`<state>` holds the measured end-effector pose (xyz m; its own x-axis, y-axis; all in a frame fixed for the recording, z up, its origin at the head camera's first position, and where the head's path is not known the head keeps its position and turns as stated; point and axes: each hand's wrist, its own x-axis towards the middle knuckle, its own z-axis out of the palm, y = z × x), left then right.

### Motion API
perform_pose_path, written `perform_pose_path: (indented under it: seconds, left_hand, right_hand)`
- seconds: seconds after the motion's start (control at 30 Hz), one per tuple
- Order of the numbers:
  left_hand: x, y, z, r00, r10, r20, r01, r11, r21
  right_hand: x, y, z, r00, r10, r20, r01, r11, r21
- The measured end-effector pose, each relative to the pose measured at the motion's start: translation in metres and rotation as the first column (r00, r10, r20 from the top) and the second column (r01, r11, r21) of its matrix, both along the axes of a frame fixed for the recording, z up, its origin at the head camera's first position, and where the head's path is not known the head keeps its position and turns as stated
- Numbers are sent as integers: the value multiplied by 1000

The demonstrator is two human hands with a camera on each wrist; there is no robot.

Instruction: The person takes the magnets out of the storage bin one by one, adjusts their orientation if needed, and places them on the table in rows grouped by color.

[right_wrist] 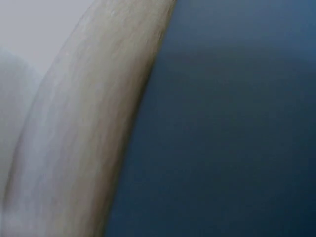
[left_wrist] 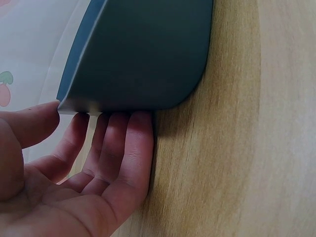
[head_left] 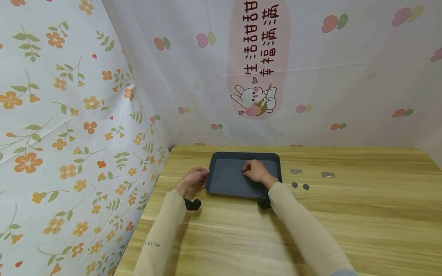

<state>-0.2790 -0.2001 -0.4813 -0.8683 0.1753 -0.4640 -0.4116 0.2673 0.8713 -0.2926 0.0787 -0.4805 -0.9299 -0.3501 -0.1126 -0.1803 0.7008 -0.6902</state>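
A dark blue-grey rectangular tray (head_left: 226,180) lies on the wooden table. At its left end, my left hand (head_left: 194,179) holds the edge. In the left wrist view the thumb tip meets the rim of the tray (left_wrist: 143,59), and the fingertips press the wall from below. Over the middle of the tray, my right hand (head_left: 256,171) pinches a small dark piece (head_left: 243,172), mostly covered by the fingers. The right wrist view is blurred; the tray's surface (right_wrist: 222,138) fills its right side, and the pinched piece is out of sight there.
Right of the tray lie two small grey rectangular plates (head_left: 296,171) and, nearer me, two dark round discs (head_left: 294,184). Black wrist-worn devices (head_left: 193,204) show below both hands. Printed cloth (head_left: 193,76) hangs behind and to the left of the table (head_left: 228,234).
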Motion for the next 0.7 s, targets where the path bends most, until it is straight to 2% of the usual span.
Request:
perform_pose_path:
  seconds: [0.7]
  left_hand:
    - [0, -1, -1, 1000, -7, 7, 7, 1000, -5]
  right_hand:
    - [9, 25, 1, 1000, -5, -22, 4, 998, -58]
